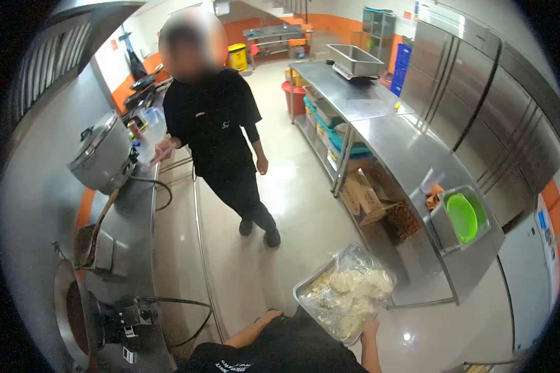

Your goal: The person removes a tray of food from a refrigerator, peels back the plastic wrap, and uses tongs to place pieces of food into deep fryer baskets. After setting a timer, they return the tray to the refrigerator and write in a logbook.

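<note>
My right hand grips the near edge of a steel tray held at waist height over the floor. The tray holds pale shredded food under clear plastic wrap. My left hand is against my black shirt, just left of the tray's lower corner; I cannot make out whether it touches the tray or how its fingers are set. A person in black stands a few steps ahead in the aisle, one hand on a flat pinkish object at the left counter.
On the left a cooking line carries a large lidded pot, a ladle and a wok. On the right is a steel worktable with a green lid, cardboard boxes beneath, and steel fridges behind.
</note>
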Available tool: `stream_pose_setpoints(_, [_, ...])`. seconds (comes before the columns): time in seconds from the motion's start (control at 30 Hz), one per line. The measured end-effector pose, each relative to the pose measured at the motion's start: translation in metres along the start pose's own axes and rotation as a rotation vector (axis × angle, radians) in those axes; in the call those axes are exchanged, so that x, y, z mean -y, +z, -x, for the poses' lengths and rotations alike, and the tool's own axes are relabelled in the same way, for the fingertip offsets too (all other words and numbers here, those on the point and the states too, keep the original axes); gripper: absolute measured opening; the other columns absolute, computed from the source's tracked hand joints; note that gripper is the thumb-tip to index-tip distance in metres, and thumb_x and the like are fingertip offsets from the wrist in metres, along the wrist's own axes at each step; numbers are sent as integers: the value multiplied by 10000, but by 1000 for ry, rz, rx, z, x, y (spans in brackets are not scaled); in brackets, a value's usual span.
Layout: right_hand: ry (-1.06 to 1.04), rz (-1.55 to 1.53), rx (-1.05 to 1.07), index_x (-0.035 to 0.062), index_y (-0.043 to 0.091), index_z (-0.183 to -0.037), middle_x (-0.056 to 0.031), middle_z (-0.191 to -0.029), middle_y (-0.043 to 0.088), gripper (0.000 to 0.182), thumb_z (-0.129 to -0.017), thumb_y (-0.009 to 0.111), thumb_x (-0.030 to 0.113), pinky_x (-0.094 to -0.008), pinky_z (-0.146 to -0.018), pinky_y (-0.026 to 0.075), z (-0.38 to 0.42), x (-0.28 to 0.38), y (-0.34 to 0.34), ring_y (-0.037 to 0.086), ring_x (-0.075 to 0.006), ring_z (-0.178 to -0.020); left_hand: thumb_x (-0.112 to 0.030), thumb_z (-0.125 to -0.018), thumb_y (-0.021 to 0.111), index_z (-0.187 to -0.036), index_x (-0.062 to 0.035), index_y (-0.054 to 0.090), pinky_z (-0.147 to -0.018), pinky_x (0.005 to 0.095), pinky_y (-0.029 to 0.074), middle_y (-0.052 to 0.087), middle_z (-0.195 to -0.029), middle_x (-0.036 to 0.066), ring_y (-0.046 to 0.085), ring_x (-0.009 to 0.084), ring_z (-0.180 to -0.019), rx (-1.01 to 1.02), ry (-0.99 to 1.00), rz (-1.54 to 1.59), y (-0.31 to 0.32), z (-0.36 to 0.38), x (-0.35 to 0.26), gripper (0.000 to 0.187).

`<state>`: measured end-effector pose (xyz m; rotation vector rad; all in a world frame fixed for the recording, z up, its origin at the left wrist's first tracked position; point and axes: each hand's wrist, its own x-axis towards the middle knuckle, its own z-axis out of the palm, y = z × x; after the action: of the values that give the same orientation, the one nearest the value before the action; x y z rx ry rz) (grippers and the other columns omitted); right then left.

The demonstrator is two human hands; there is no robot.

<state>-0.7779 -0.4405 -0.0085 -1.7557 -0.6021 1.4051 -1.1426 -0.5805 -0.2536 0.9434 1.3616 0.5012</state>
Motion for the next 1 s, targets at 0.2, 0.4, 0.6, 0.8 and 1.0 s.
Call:
stream_pose_setpoints(0.2, [-145, 152, 22, -119, 375, -1121, -211, -1036, 508, 568, -826, 600, 312, -370, -698, 478, -8, -30, -18, 550, -278, -867, -368, -757, 630, -878, -31, 609, -612, 347, 451, 629, -772, 91, 587, 202, -704, -25, -287, -151, 35, 64, -18, 359])
stream_pose_setpoints(0.4, [-200, 284, 3, -117, 466, -1082, -183, -953, 562, 468, -820, 595, 249, -360, -721, 463, 35, -63, -62, 554, -260, -847, -364, -755, 629, -874, -27, 613, -614, 355, 452, 629, -786, 100, 589, 213, -712, -16, -356, -144, 76, 94, 8, 357])
stream_pose_setpoints(0.6, [-135, 479, 168, -85, 553, -1010, -132, -902, 604, 322, -804, 581, 161, -344, -701, 463, 106, -56, -86, 579, -204, -792, -359, -753, 628, -870, -24, 616, -616, 363, 454, 629, -799, 108, 590, 225, -721, 37, -321, -187, 129, 103, 16, 355])
stream_pose_setpoints(0.8, [-194, 481, 246, -64, 576, -994, -112, -866, 609, 296, -816, 574, 173, -345, -663, 460, 96, -67, -135, 571, -192, -744, -354, -751, 627, -866, -20, 619, -618, 371, 455, 629, -812, 117, 592, 237, -729, 106, -223, -246, 213, 90, -29, 353])
stream_pose_setpoints(1.0, [-182, 381, 163, -67, 562, -987, -117, -863, 600, 303, -830, 566, 192, -338, -676, 453, 79, -23, -227, 569, -196, -769, -349, -748, 626, -862, -17, 622, -620, 379, 457, 629, -826, 126, 594, 248, -738, 210, -112, -326, 329, 31, -104, 351])
